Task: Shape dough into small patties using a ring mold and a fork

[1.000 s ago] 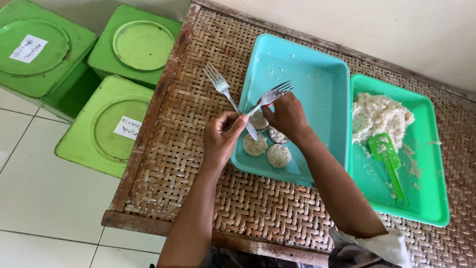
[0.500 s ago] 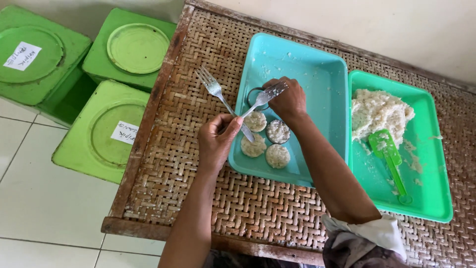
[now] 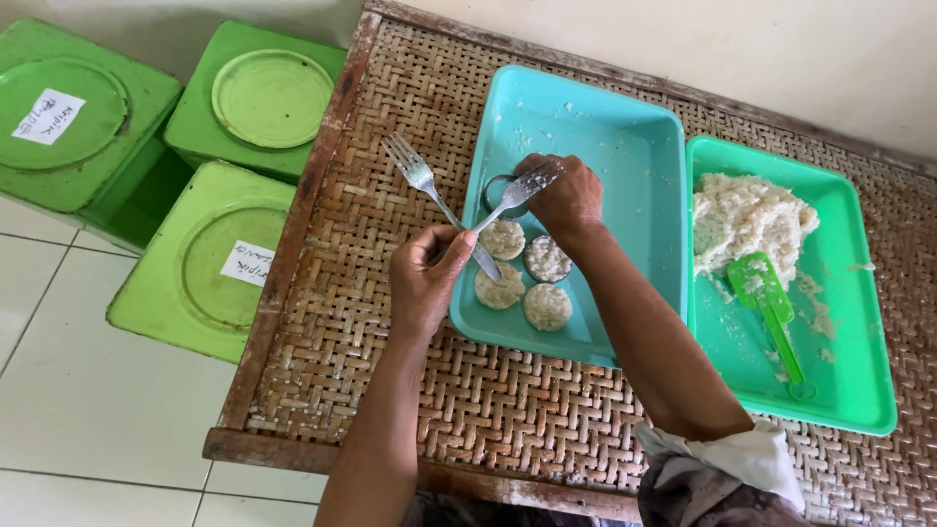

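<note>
Over a woven rattan bench (image 3: 390, 390), the left hand (image 3: 427, 278) grips a metal fork (image 3: 422, 180), tines up. The right hand (image 3: 569, 195) closes around a second fork (image 3: 523, 187) above a small metal ring mould (image 3: 498, 193) in a turquoise plastic tray (image 3: 625, 156), just beside four round white rice patties (image 3: 547, 305), apparently pressing them to shape.

Woven rattan table (image 3: 390, 390) w/ wood rim: teal tray (image 3: 625, 146) & green tray (image 3: 859, 390) side by side

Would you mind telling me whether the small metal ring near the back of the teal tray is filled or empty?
Empty: the metal ring shows bare teal tray inside it, beside the right hand.
</note>
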